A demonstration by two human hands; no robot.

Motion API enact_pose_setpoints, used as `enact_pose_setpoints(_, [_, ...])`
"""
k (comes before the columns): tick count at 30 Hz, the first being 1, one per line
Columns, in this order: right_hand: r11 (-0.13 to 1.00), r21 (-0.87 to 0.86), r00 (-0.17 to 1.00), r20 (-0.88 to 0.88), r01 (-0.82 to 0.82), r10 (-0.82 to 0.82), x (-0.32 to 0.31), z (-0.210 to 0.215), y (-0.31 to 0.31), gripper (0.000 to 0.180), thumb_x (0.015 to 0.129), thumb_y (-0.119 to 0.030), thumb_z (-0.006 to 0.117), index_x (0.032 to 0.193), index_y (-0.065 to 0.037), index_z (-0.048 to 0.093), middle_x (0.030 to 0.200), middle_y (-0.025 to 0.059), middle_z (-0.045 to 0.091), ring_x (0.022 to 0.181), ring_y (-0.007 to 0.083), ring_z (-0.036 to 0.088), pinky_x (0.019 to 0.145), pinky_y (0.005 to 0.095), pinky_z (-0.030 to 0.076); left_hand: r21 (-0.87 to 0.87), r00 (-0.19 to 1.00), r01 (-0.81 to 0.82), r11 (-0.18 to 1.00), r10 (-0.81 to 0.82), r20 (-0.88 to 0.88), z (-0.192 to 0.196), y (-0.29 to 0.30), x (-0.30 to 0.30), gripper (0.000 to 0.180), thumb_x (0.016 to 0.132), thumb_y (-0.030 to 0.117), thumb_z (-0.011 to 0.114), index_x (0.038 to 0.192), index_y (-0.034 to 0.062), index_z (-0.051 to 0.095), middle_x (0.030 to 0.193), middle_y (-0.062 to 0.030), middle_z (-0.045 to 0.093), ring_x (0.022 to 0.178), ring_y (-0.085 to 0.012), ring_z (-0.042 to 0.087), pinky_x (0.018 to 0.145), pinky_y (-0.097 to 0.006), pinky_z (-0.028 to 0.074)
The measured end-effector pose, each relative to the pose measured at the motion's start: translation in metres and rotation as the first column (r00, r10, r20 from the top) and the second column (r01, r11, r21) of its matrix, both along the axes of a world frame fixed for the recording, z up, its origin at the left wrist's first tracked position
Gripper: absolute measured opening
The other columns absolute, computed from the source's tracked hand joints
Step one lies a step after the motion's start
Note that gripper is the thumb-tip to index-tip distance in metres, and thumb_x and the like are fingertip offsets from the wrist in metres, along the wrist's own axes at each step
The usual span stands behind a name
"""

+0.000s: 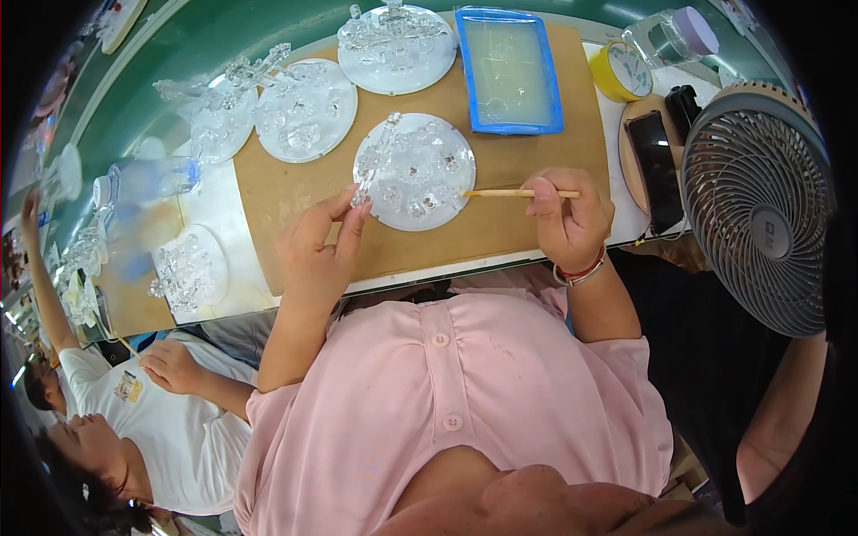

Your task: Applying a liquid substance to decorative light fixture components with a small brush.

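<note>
A round white disc (407, 213) lies on the brown board before me, with several clear, crystal-like parts (420, 170) on it. My left hand (326, 241) is at its left edge, thumb and forefinger pinching the lower end of a long, knobbly clear plastic piece (380, 154), which slants across the disc's left side. My right hand (572, 219) grips a thin wooden stick (509, 193) between thumb and fingers. Its tip points left and meets or overlaps the disc's right edge; I cannot tell whether it carries bristles.
Behind stand more white discs with clear parts (307, 112) and a blue-rimmed tray (556, 107) of pale, see-through material. Rightward are yellow tape (608, 73), a clear jar (657, 40), a phone (654, 170) and a fan (760, 205). A co-worker (179, 411) sits at left, near a bottle (147, 179).
</note>
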State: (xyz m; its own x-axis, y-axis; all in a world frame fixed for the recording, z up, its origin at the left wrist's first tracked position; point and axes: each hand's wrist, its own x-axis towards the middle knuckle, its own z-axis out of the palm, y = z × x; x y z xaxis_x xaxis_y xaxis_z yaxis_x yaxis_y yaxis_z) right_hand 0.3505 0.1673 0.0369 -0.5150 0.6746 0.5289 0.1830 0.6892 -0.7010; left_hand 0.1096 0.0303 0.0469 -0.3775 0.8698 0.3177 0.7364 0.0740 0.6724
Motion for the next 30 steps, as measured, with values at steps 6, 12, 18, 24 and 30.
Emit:
enact_pose_setpoints(6, [0.997, 0.042, 0.998, -0.017, 0.061, -0.06, -0.005, -0.003, 0.005, 0.004, 0.093, -0.002, 0.055, 0.092, 0.002, 0.054, 0.075, 0.0109, 0.065, 0.056, 0.0108, 0.058, 0.051, 0.0219, 0.046, 0.013, 1.0, -0.003, 1.0, 0.003, -0.006, -0.002, -0.004, 0.003, 0.018, 0.077, 0.006, 0.076, 0.094, 0.0005, 0.07, 0.08, -0.0111, 0.07, 0.067, -0.0176, 0.067, 0.059, -0.026, 0.051])
enact_pose_setpoints(12, [0.997, 0.08, 0.998, -0.062, -0.013, 0.018, -0.002, 0.001, -0.004, 0.005, 0.092, -0.002, 0.057, 0.092, 0.002, 0.054, 0.074, 0.0118, 0.065, 0.055, 0.0133, 0.058, 0.052, 0.0239, 0.047, -0.077, 0.998, 0.023, 0.997, -0.018, 0.067, 0.012, -0.002, -0.004, 0.026, 0.077, 0.007, 0.076, 0.101, 0.0021, 0.068, 0.089, -0.0101, 0.07, 0.076, -0.0183, 0.067, 0.066, -0.027, 0.051])
enact_pose_setpoints(18, [0.985, 0.172, 1.0, -0.017, -0.004, 0.007, -0.008, 0.004, -0.003, 0.003, 0.09, 0.0, 0.057, 0.088, 0.001, 0.055, 0.072, 0.0112, 0.064, 0.056, 0.0175, 0.06, 0.052, 0.027, 0.048, 0.022, 0.963, 0.222, 0.975, -0.223, 0.151, 0.039, 0.033, -0.012, 0.037, 0.077, 0.003, 0.073, 0.113, 0.0061, 0.064, 0.116, -0.0095, 0.064, 0.083, -0.0186, 0.062, 0.073, -0.028, 0.052])
enact_pose_setpoints(24, [0.995, 0.098, 0.998, -0.061, 0.014, -0.008, -0.003, 0.002, -0.011, 0.004, 0.089, 0.0, 0.058, 0.086, 0.001, 0.056, 0.072, 0.0115, 0.064, 0.057, 0.0192, 0.06, 0.053, 0.0272, 0.047, 0.029, 0.913, 0.35, 0.936, -0.348, 0.211, 0.03, 0.043, -0.02, 0.034, 0.079, -0.001, 0.069, 0.112, 0.007, 0.064, 0.118, -0.0074, 0.063, 0.077, -0.0165, 0.06, 0.068, -0.027, 0.054])
enact_pose_setpoints(30, [0.983, 0.184, 1.0, -0.015, 0.015, -0.012, -0.005, 0.003, -0.006, 0.004, 0.089, 0.0, 0.057, 0.086, 0.001, 0.054, 0.07, 0.011, 0.063, 0.057, 0.0207, 0.061, 0.053, 0.0282, 0.048, 0.03, 0.955, 0.255, 0.966, -0.257, 0.15, 0.025, 0.029, -0.007, 0.036, 0.078, -0.003, 0.07, 0.112, 0.0056, 0.063, 0.119, -0.0072, 0.064, 0.069, -0.0127, 0.054, 0.065, -0.025, 0.053])
